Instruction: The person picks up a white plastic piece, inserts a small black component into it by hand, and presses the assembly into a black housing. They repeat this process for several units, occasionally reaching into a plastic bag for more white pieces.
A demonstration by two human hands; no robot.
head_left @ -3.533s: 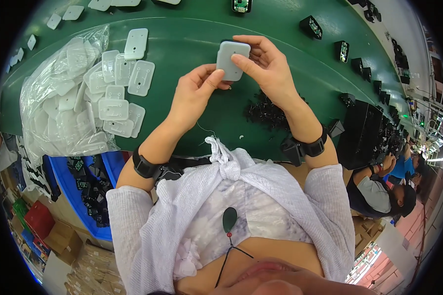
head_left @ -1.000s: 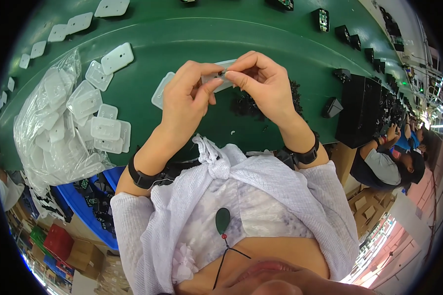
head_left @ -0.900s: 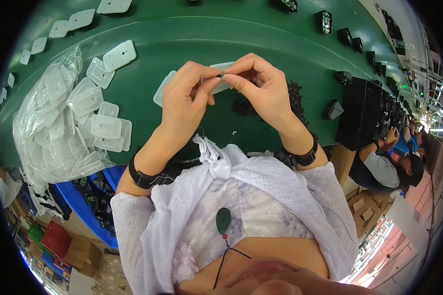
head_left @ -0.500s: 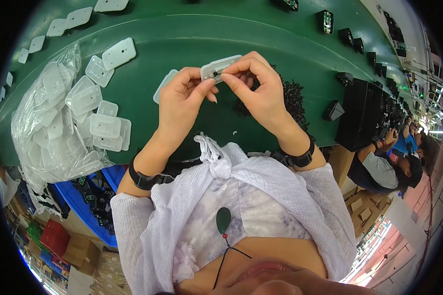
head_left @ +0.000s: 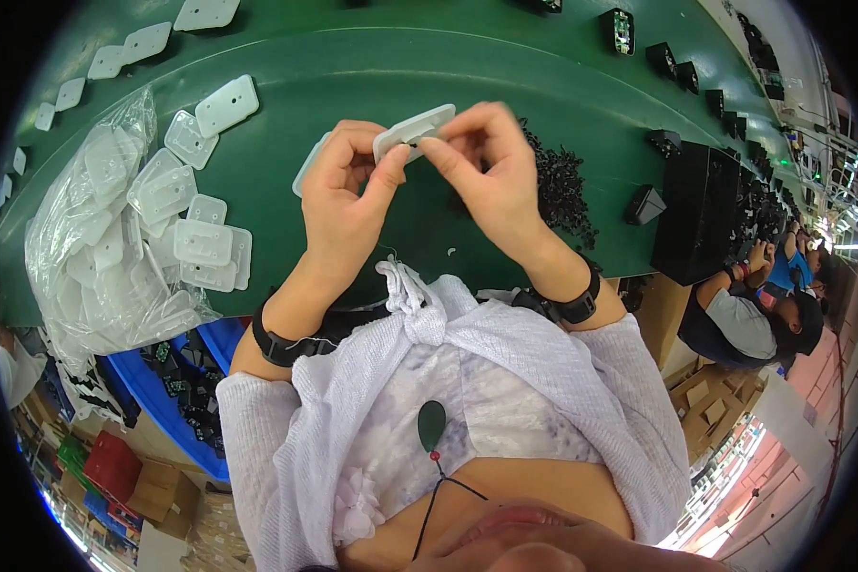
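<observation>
My left hand (head_left: pixel 345 186) grips a whitish, rounded plastic plate (head_left: pixel 418 126) by its left end, tilted above the green table. A small black part (head_left: pixel 412 143) sits at the plate's face between my two thumbs. My right hand (head_left: pixel 494 176) is closed at that part, thumb and fingers against the plate's right side; motion blurs some fingers. A second whitish plate (head_left: pixel 307 167) lies on the table, partly hidden behind my left hand. Right of my right hand spreads a pile of small black parts (head_left: pixel 564 195).
A clear plastic bag (head_left: pixel 95 238) of plates and several loose plates (head_left: pixel 203 243) lie left on the green table (head_left: pixel 353 67). More plates and black housings (head_left: pixel 623 33) line its far side. A black box (head_left: pixel 696 210) stands right; a blue bin (head_left: pixel 153 400) is lower left. Another person (head_left: pixel 744 315) works at right.
The plate has shifted slightly left and tipped to a steeper slant. Both hands moved a little left with it, and more of the black pile shows.
</observation>
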